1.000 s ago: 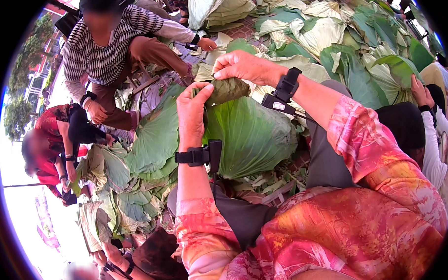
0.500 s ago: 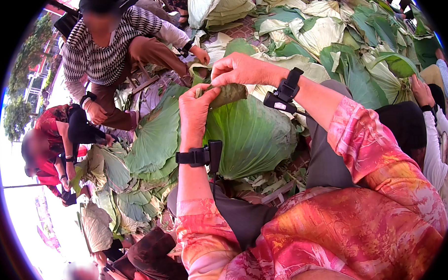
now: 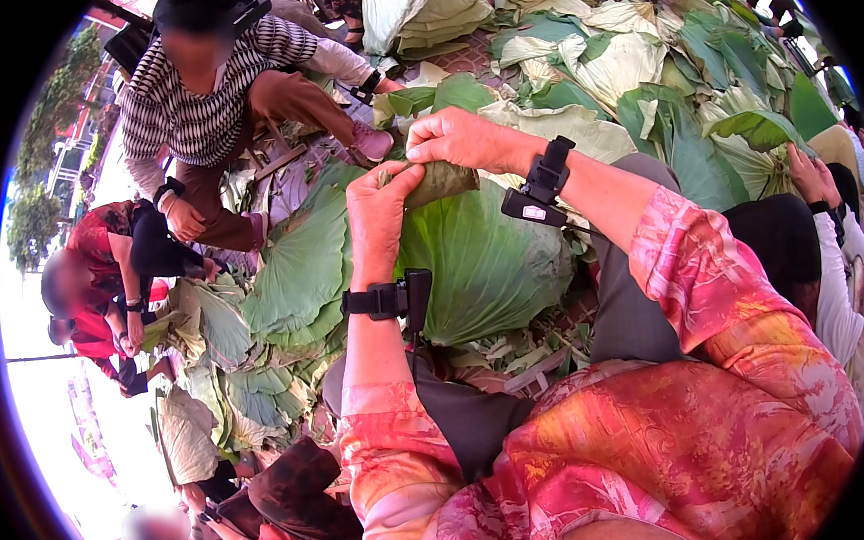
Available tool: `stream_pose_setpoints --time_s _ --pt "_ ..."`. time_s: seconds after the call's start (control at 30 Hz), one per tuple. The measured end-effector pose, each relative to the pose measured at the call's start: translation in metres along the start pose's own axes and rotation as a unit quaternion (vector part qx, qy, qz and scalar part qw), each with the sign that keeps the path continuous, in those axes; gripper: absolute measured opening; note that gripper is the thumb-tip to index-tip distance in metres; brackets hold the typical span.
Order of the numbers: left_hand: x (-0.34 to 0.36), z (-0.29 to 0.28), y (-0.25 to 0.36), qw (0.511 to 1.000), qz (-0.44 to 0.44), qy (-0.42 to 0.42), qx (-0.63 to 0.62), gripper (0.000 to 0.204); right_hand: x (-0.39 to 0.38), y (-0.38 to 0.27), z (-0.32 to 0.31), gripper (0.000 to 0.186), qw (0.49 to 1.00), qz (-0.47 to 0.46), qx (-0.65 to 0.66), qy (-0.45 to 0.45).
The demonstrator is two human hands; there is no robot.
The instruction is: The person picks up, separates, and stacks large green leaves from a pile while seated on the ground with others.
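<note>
My left hand [image 3: 382, 203] is closed, thumb and fingers pinching the rolled, grey-brown edge [image 3: 440, 183] of a leaf. Above and to the right, my right hand [image 3: 464, 138] pinches the same edge with its thumb and fingertips, close against the left thumb. Directly beneath lies a big round lotus leaf [image 3: 489, 258], green with ribs fanning out; whether the rolled piece belongs to it I cannot tell. Both wrists wear black straps with small devices. The exact grip point between the fingertips is hidden.
Lotus leaves lie spread at the left [image 3: 303, 255], with a large heap [image 3: 670, 138] at the far right. A person in a striped top [image 3: 198, 97] sits at the upper left. Other people work at the left and right edges. Leaf scraps [image 3: 530, 352] litter the brick paving.
My hands stay pinched on the leaf edge, shifting only slightly. The striped-top person's hand has drawn back and up, showing a pink shoe. A leaf near the person at right has shifted.
</note>
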State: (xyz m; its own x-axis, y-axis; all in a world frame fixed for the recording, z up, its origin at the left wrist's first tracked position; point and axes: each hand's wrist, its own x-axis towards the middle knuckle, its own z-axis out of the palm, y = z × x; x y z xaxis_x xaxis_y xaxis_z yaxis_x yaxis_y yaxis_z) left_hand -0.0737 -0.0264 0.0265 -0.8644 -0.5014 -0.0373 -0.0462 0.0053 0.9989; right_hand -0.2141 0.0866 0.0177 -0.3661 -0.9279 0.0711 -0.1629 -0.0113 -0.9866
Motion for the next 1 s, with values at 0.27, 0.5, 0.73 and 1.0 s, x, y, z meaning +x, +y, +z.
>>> stream_pose_setpoints --time_s 0.27,0.5,0.73,1.0 --pt "0.003 -0.003 -0.004 0.999 0.006 0.011 -0.032 0.005 -0.001 -0.004 -0.006 0.016 0.99 0.049 0.131 -0.002" --pt "0.002 -0.003 0.002 0.999 0.002 -0.006 -0.053 0.01 -0.003 -0.002 -0.017 0.016 1.0 -0.003 0.019 -0.013" --pt "0.001 0.0 -0.001 0.999 -0.024 0.018 0.015 0.016 -0.004 -0.012 -0.006 0.012 0.998 -0.045 -0.053 -0.006" --pt "-0.001 0.002 0.002 0.999 -0.006 0.026 0.037 0.011 -0.003 -0.008 0.002 0.013 0.989 -0.096 -0.107 0.042"
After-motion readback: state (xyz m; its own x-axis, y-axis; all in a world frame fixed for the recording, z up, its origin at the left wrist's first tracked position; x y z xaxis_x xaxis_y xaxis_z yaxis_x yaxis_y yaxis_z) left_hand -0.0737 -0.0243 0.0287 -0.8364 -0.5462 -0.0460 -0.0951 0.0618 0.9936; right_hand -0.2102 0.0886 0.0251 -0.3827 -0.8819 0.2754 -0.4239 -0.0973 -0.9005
